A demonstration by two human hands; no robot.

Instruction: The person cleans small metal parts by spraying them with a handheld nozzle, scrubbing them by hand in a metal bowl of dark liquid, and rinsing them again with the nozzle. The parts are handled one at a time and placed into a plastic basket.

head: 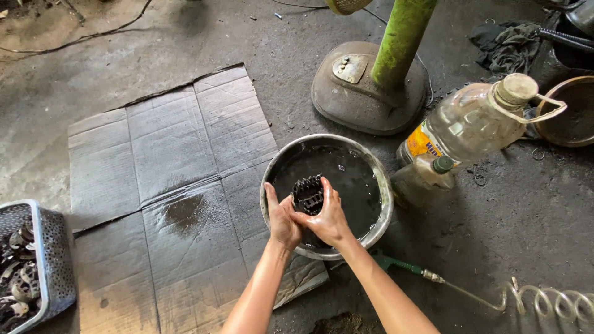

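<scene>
A round metal basin [386, 192] holding dark liquid sits on the floor at the edge of a flattened cardboard sheet [167, 185]. Over the basin, both hands hold a black toothed metal part [308, 193], greasy and wet. My left hand [282, 218] grips it from the left side, fingers up along it. My right hand [328, 216] closes on it from the right and below. Both forearms reach in from the bottom of the view.
A large clear plastic bottle [473, 120] and a small dark bottle [421, 179] stand right of the basin. Behind is a fan base with a green pole [371, 83]. A basket of metal parts [28, 269] sits bottom left. An air blow gun with coiled hose [433, 277] lies bottom right.
</scene>
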